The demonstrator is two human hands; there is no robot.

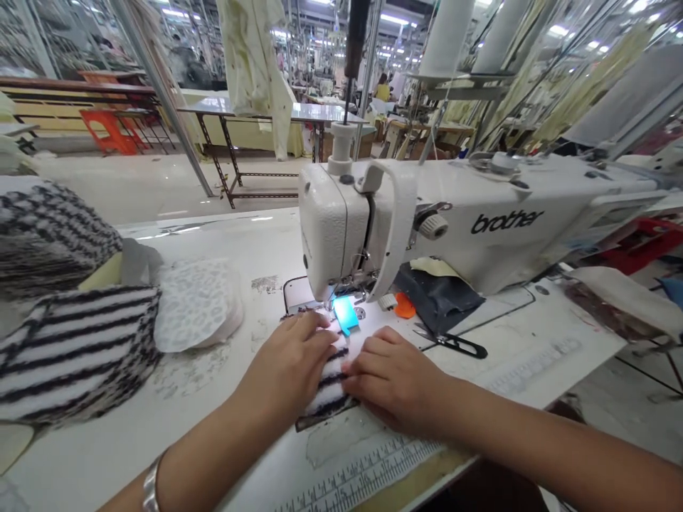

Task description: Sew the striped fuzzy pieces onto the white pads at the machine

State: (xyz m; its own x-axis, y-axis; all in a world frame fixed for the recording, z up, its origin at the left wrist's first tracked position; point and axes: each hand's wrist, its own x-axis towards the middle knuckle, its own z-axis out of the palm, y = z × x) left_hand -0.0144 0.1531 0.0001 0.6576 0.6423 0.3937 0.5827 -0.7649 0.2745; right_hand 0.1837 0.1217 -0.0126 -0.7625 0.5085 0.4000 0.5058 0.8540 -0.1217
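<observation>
Forearms (213, 444) in, both hands flat on striped strip

Nearest, a tape ruler (363, 473) edges the table (101, 455). From my remote seat, I see the left hand (285, 366) and right hand (395, 380) lying flat, fingers together, holding down a striped strip (328, 384) that runs up under the sewing machine (331, 235). That piece looks partway through; more striped pieces (80, 348) lie stacked left, with snips (453, 345) right.

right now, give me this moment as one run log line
left hand: flat on black-and-white striped knit fabric | right hand: flat on same fabric | fabric: at white brother sewing machine | nearby: black-handled thread snips
</observation>
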